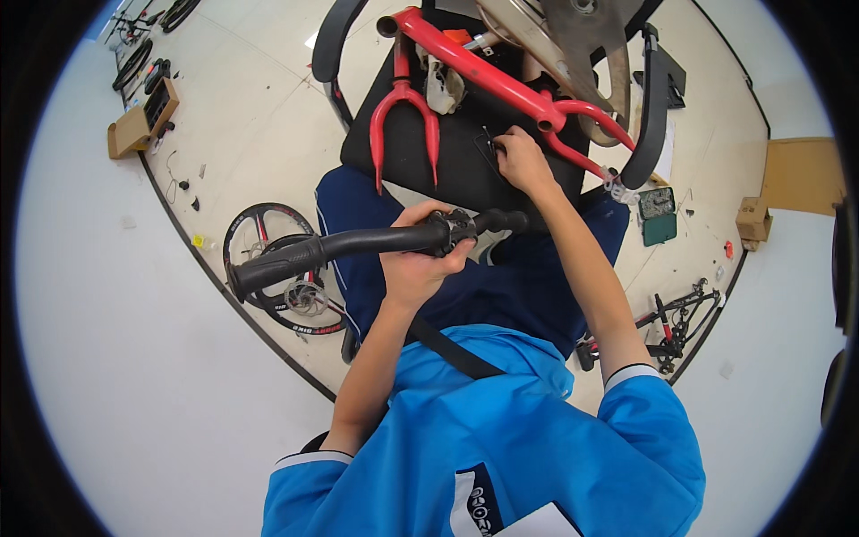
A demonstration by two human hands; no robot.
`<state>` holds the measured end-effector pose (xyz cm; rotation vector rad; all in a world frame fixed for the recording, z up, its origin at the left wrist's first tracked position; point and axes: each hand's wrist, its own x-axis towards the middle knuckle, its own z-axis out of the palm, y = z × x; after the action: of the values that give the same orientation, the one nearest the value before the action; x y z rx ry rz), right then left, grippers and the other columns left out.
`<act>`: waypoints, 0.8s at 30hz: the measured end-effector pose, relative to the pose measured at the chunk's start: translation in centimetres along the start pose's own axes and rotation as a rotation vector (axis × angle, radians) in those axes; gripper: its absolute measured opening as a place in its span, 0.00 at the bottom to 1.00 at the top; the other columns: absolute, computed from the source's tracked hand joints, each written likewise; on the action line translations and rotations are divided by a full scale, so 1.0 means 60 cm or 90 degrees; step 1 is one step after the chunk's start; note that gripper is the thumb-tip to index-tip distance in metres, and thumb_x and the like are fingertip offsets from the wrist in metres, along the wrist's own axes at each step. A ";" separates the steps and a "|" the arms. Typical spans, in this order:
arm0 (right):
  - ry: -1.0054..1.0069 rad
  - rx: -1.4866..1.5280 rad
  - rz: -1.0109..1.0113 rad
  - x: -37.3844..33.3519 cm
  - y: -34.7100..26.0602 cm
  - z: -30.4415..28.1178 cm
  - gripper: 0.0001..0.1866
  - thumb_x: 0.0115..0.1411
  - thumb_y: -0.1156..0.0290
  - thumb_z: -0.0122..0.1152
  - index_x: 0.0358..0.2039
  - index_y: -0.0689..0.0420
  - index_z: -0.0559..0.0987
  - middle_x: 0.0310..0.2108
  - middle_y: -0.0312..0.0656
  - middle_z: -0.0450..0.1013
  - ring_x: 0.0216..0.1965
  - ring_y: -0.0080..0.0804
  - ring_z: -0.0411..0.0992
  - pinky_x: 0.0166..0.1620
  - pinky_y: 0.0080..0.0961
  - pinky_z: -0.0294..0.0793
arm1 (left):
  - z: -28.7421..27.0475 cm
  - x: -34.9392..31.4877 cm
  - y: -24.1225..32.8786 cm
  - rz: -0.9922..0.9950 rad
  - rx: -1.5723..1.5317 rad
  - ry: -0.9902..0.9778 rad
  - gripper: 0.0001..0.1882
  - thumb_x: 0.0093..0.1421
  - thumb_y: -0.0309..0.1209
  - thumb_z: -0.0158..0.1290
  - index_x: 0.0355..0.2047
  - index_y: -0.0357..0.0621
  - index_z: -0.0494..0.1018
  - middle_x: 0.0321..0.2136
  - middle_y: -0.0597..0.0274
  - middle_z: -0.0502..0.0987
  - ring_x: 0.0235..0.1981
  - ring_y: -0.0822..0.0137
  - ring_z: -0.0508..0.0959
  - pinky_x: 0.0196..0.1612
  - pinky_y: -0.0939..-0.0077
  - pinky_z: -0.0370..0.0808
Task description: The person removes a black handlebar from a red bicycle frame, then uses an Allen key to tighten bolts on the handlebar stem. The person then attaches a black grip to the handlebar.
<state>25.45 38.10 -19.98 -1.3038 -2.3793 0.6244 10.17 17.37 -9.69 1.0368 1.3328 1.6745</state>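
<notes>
My left hand [419,267] is wrapped round a black bicycle handlebar [380,242] at its middle, by the stem clamp [461,228]. The bar lies across above my lap, its grip [268,271] toward the left. Over on the black chair seat [461,152], my right hand [522,161] has its fingers curled together at the seat's surface. Thin dark L-shaped rods, like hex keys [484,145], lie right at its fingertips. What is between those fingers is too small and covered to make out. A red bicycle fork [404,112] rests on the seat to the left.
On the chair, between its black armrests [656,116], lies a red bicycle frame [483,70]. Wheels [300,295] are on the floor at left. A green case [659,217] of small parts and a dark frame [671,327] lie at right. Cardboard boxes [754,219] stand by the walls.
</notes>
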 end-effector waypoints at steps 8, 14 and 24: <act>0.001 0.032 -0.015 -0.004 0.005 -0.019 0.07 0.53 0.78 0.59 0.33 0.63 0.80 0.34 0.54 0.75 0.38 0.55 0.75 0.44 0.45 0.76 | -0.029 -0.006 -0.014 0.065 0.001 -0.051 0.27 0.41 0.27 0.69 0.43 0.37 0.72 0.33 0.59 0.78 0.32 0.72 0.79 0.37 0.79 0.77; -0.114 0.540 0.058 -0.073 -0.131 -0.173 0.05 0.57 0.80 0.62 0.35 0.66 0.78 0.32 0.41 0.76 0.35 0.26 0.77 0.40 0.21 0.77 | -0.030 0.005 -0.023 0.209 -0.044 -0.068 0.28 0.37 0.35 0.72 0.39 0.39 0.75 0.28 0.57 0.79 0.27 0.67 0.79 0.32 0.78 0.75; -0.107 0.489 -0.247 -0.116 -0.234 -0.274 0.09 0.47 0.84 0.67 0.31 0.61 0.82 0.32 0.42 0.79 0.33 0.31 0.79 0.36 0.22 0.78 | 0.001 0.023 0.004 0.238 -0.097 -0.085 0.28 0.40 0.39 0.72 0.38 0.36 0.75 0.26 0.56 0.78 0.25 0.66 0.79 0.30 0.77 0.75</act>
<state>27.51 28.84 0.67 -0.4650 -2.0664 1.3678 9.65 18.61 -9.25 1.3405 0.9490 1.9050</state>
